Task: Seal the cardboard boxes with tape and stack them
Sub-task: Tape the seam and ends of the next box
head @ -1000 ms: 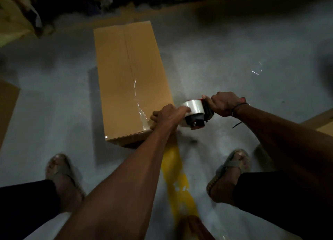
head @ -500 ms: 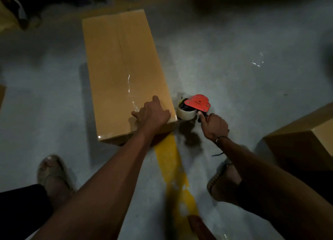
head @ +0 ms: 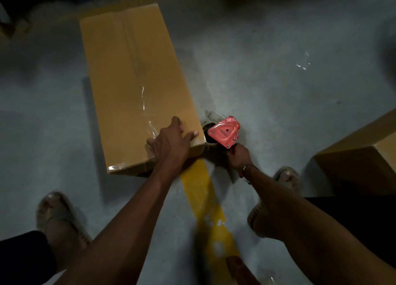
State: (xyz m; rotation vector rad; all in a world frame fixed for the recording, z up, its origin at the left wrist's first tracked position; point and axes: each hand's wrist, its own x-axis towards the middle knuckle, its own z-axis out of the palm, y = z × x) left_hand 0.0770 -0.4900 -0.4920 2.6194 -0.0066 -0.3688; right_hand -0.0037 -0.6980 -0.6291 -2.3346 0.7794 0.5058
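Observation:
A long cardboard box (head: 132, 74) lies on the grey floor, with clear tape (head: 143, 100) running along its top seam to the near end. My left hand (head: 171, 143) presses flat on the box's near right corner, fingers spread over the tape end. Beside that corner sits a red tape dispenser (head: 225, 132) with its roll, low at the floor. My right hand (head: 237, 158) grips the dispenser's handle from below. A second cardboard box (head: 360, 156) stands at the right edge, partly cut off.
A yellow floor line (head: 203, 199) runs from the box toward me. My sandalled feet (head: 57, 216) stand on either side of it, the right foot (head: 287, 177) close to the second box. Dark clutter lines the far wall.
The dispenser came away from the box end and went down beside the box's right corner, held by my right hand. My left hand moved from the tape end onto the box top.

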